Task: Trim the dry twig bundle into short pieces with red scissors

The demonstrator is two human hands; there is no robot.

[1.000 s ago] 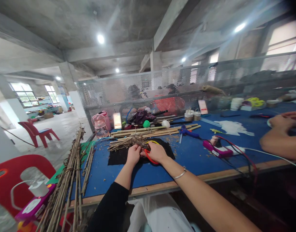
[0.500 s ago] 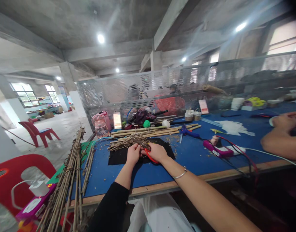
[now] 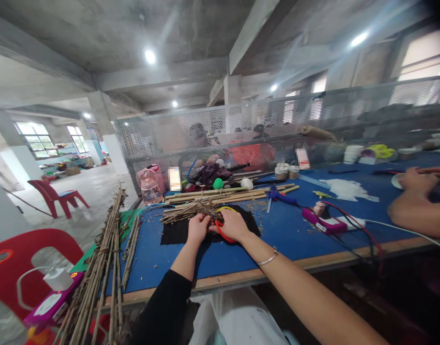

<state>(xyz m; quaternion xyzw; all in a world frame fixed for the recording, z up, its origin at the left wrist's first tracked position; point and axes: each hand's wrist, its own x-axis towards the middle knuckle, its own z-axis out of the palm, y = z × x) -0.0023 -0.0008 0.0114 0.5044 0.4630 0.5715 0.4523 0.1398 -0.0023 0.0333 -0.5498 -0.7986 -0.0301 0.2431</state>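
My left hand is closed in a pinch at the end of a brown twig, beside my right hand. My right hand is wrapped round a cutting tool with curved red and yellow handles; its blades are hidden by my fingers and the twigs. Under both hands lies a black cloth. A pile of thin twigs rests across the cloth's far left part, close to my fingertips.
Long sticks lie behind the twigs. A blue glue gun and a purple power strip with cables sit to the right. Tall stick bundles lean at the left edge. Another person's arm reaches in at the far right.
The yellow handle now arches higher above my right hand, so the tool's handles look spread wider. My left hand has hardly moved. At the far right, the other person's hands shifted slightly.
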